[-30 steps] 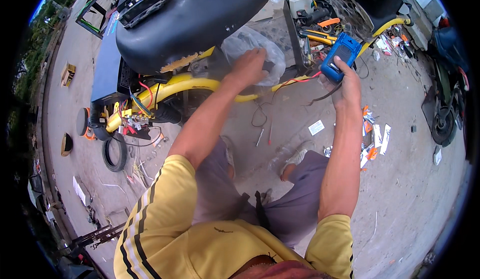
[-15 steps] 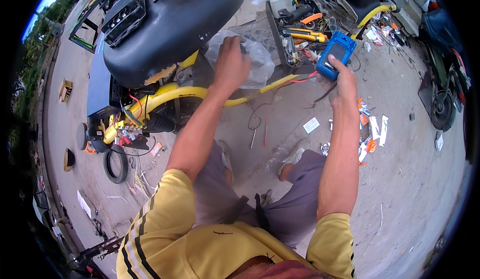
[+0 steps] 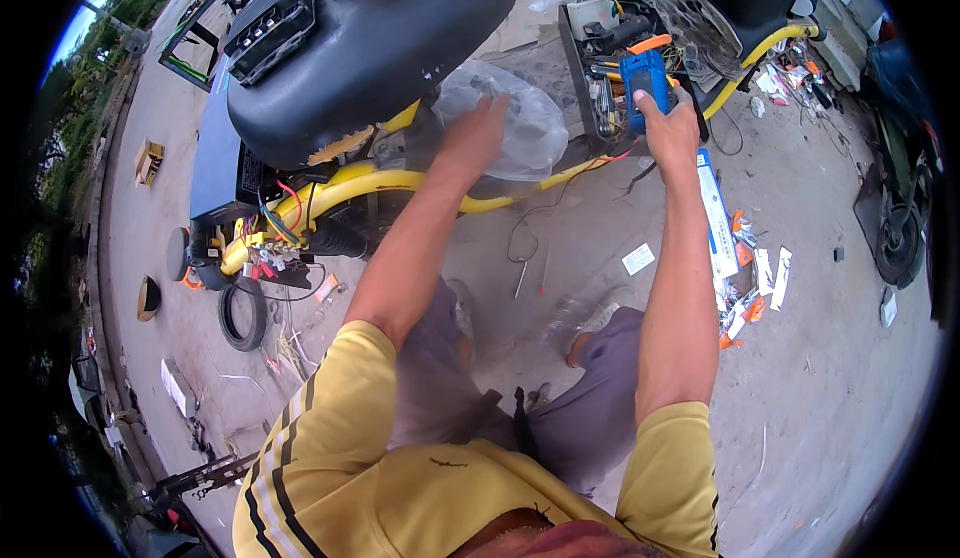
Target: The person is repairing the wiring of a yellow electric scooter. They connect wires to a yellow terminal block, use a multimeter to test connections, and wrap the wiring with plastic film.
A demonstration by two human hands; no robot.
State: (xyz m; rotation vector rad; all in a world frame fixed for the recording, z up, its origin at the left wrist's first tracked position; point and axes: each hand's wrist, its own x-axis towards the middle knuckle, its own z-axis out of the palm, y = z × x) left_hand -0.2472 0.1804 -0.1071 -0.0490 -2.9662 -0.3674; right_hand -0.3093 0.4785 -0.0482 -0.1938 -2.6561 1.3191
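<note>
My left hand (image 3: 472, 136) is curled at a crumpled clear plastic bag (image 3: 530, 138), below the torn black seat (image 3: 370, 58); what its fingers grip is unclear. My right hand (image 3: 672, 128) is closed around a blue handheld meter (image 3: 645, 73), thumb on its front, held over an open tray of tools (image 3: 570, 68) with pliers, cutters and wires. Red and black leads run down from near the meter toward the yellow tubular frame (image 3: 480, 204).
A blue-grey box (image 3: 220, 148) with loose wiring sits on the vehicle's left. A tyre (image 3: 242, 338), a small carton (image 3: 150, 158), a thin screwdriver (image 3: 543, 270) and scattered wrappers (image 3: 760, 298) lie on the concrete. Another scooter (image 3: 890, 228) stands at the right.
My right hand has carried the meter leftward and up, over the tool tray. My left hand stays at the bag, its fingers shifting slightly. A long blue-and-white package now shows beside my right forearm.
</note>
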